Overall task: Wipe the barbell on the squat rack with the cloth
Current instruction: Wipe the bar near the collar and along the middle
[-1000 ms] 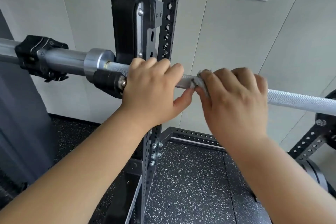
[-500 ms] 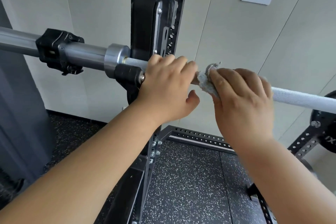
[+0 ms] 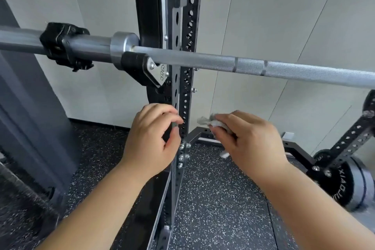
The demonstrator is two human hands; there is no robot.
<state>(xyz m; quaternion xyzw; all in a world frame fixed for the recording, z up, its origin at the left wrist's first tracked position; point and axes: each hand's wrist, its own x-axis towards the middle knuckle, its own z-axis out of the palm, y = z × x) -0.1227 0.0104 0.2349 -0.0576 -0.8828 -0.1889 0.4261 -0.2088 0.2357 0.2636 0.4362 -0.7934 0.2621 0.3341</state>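
Observation:
The silver knurled barbell point(image 3: 253, 66) lies across the frame on the black squat rack's hook point(image 3: 146, 71), bare along its shaft. Both hands hang well below it. My right hand point(image 3: 249, 140) grips a small grey-white cloth point(image 3: 207, 121); a tuft sticks out past the fingers and another bit shows under the palm. My left hand point(image 3: 152, 140) holds nothing, its fingers loosely curled, just in front of the rack's upright point(image 3: 185, 95).
A black collar clamp point(image 3: 65, 45) sits on the barbell's sleeve at the left. A weight plate point(image 3: 353, 186) leans on the rack's base at the lower right. Speckled rubber flooring point(image 3: 213, 205) lies below, a pale panelled wall point(image 3: 274, 26) behind, and a dark panel point(image 3: 24, 128) at the left.
Both hands have come off the barbell and dropped well below it. The right hand kept the cloth. The left hand let go of the shaft.

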